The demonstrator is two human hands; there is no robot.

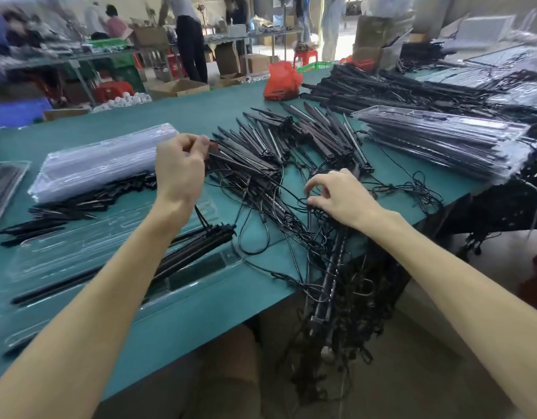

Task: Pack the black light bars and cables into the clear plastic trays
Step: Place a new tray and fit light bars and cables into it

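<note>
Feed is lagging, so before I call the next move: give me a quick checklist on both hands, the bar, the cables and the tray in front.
1. Left hand on a light bar: ok, pinches one bar's end.
2. Right hand on cables: ok, pinches strands in the tangle.
3. Cables untangled: not ok, knotted, hanging over the table edge.
4. Open tray has room: ok, near slot looks bare.
5. Which cable belongs to the held bar: cannot tell.
6. Spare trays nearby: ok, stacked beside the left hand.
</note>
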